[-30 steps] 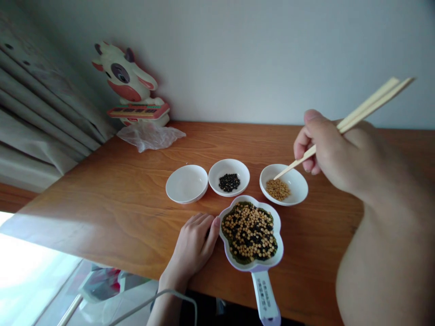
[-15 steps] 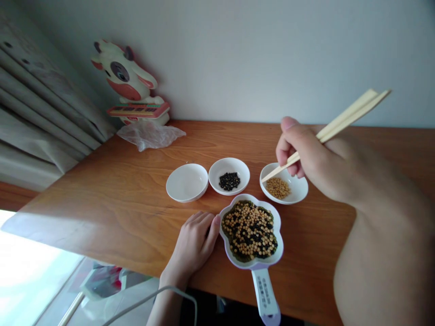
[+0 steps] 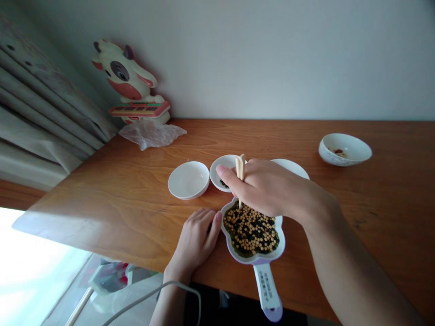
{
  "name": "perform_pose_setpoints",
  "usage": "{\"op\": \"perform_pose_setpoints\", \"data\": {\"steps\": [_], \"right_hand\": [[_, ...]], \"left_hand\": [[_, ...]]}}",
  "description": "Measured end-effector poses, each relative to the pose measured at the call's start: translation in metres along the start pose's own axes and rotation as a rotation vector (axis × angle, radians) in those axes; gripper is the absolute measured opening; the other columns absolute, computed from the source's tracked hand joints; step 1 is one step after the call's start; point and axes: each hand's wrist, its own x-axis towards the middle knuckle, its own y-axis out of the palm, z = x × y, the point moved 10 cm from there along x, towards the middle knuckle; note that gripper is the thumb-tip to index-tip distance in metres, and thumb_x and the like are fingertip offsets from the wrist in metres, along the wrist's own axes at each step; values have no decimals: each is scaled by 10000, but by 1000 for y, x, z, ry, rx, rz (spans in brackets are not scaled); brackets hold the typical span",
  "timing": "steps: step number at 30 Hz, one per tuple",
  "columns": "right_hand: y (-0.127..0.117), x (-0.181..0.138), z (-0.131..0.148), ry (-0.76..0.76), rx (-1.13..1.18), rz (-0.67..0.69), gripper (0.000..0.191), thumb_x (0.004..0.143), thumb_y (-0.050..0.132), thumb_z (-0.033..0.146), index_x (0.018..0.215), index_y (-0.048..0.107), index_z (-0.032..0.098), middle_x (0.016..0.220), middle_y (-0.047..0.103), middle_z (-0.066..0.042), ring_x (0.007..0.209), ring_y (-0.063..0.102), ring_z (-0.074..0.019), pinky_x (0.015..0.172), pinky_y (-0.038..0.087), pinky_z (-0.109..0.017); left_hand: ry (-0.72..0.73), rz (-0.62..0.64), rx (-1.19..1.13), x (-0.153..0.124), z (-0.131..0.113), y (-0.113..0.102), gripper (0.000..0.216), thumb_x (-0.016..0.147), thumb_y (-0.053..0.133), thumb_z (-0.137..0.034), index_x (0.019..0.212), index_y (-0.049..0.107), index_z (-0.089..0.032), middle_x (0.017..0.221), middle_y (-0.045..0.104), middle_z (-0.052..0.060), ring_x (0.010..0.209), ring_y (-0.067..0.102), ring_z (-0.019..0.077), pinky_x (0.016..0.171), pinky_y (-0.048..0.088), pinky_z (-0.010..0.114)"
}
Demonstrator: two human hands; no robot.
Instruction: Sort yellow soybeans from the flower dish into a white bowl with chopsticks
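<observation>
My right hand (image 3: 268, 185) is closed round a pair of wooden chopsticks (image 3: 240, 166), held nearly upright with the tips down among the beans. Those tips touch the far left part of a mix of yellow and black beans (image 3: 251, 231) in a small flower-shaped pan (image 3: 281, 240), white inside with a lilac edge. The pan's labelled handle points toward me. My left hand (image 3: 195, 237) rests on the table left of the pan, fingers loosely bent and thumb tip against its rim. Under and behind my right hand, a white bowl (image 3: 219, 164) with black beans is partly hidden.
An empty white bowl (image 3: 189, 180) stands left of the black beans. Another white bowl (image 3: 292, 166) is mostly covered by my right hand. Farther right sits a bowl (image 3: 345, 149) with brownish scraps. A cow keyboard toy (image 3: 136, 88) and clear plastic bag (image 3: 152, 134) stand at back left.
My right hand has moved left and down from the bowl of yellow beans to the pan, tilting the chopsticks upright. The bowl with scraps has come into view. My left hand stays beside the pan.
</observation>
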Motion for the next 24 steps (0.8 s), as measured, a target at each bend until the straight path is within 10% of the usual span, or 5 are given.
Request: {"op": "perform_pose_setpoints", "data": {"steps": [24], "right_hand": [[1,5,-6,34,-36,-48,690,1101,166,513,739,667,206,698,715,-69,616,568,-184,618,300,-344]], "left_hand": [[-15,14,-9,-1,2,1,377,1134,359,-351,796,473,-230,789,599,26,737,532,196,735,415,337]]}}
